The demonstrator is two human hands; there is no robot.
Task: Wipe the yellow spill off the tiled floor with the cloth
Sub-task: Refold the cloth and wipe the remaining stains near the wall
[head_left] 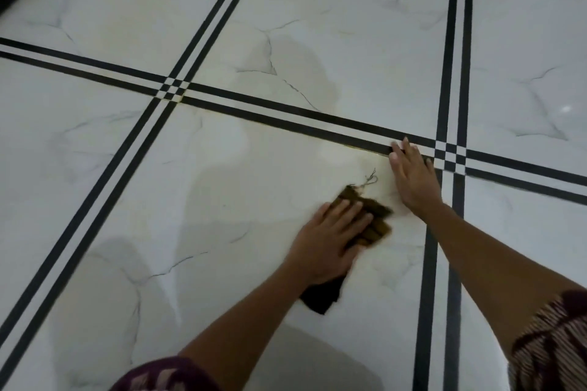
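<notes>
Wiping the floor with a brown cloth

The left hand (330, 241) lay flat on the cloth (374, 219), fingers straight and close together, pushing it down so it could soak up the mess. The right hand (413, 178) rested on the tiled floor (95, 168) just beside it, fingers straight and holding nothing, tips on a black stripe (317, 124), I think to hold the person up. The yellow spill (349, 165) was a thin, pale smear in front of the cloth, so more wiping looked needed.
</notes>
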